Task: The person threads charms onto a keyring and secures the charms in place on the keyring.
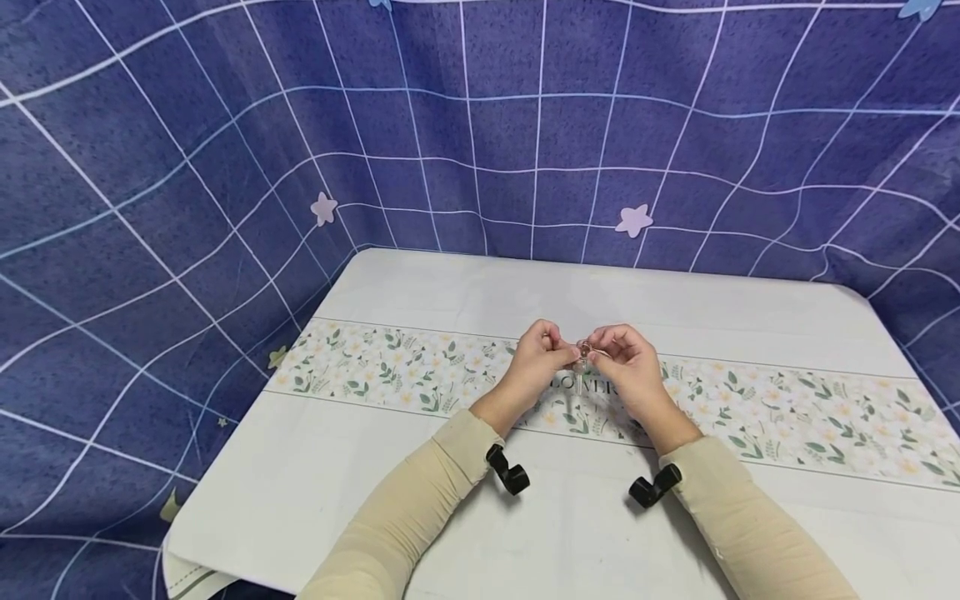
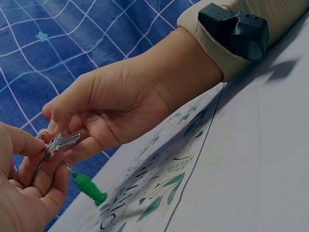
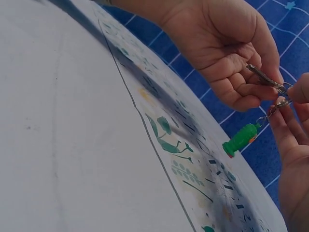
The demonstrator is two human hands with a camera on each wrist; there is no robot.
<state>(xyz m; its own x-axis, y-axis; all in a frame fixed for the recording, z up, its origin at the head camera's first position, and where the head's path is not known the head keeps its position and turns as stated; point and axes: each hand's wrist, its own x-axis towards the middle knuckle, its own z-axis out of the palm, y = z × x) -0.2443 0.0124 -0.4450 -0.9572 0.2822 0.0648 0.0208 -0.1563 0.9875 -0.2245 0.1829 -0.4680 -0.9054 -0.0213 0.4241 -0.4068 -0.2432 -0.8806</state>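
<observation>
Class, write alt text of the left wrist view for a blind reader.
A person's left hand and right hand hold a silver metal key ring with a silver key, an elongated green charm dangling below. Beneath is a white, leaf-printed tabletop; behind, blue fabric with pale grid lines.

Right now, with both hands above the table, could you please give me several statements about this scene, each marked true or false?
1. The bare left hand and bare right hand both grip the small silver metal key ring. True.
2. The small stubby charm is blue. False: the charm is mainly green.
3. The silver metal key lies flat on the table. False: the key is up at the hands, above the white table.
4. The charm hangs from a thin metal chain. True.
5. The person's sleeves are black. False: the long fabric sleeves are beige.
</observation>
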